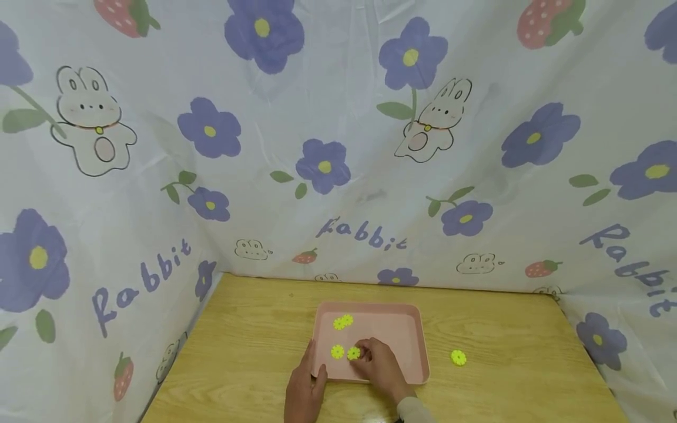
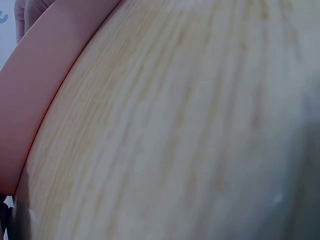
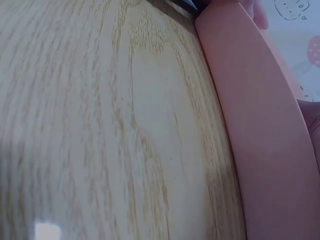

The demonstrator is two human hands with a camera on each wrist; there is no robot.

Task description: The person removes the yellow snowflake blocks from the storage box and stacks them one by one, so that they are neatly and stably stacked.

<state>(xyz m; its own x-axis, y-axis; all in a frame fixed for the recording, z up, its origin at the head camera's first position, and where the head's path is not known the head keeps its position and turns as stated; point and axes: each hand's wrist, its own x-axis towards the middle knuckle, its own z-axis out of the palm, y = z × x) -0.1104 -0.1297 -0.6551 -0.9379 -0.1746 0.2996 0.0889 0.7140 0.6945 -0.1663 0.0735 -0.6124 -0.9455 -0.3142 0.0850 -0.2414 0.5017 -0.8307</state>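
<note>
A pink tray (image 1: 386, 308) lies on the wooden table, holding several yellow notched discs shaped like flowers. My left hand (image 1: 305, 390) grips its near left corner, thumb at the near rim and fingers along the left side. Inside the tray, my right hand (image 1: 382, 367) pinches a yellow notched disc (image 1: 352, 353) between thumb and fingers. Just left of that is a second disc (image 1: 337, 352). Farther back, two discs (image 1: 347, 320) touch or overlap; I cannot tell which. Both wrist views show mainly the tray's outer wall (image 2: 35, 95) and the tabletop, with little of either hand.
One more yellow disc (image 1: 458, 358), looking thicker than a single piece, lies on the wooden table (image 1: 502, 329) right of the tray. A white curtain (image 1: 359, 205) printed with rabbits, flowers and strawberries hangs behind the table and along both sides.
</note>
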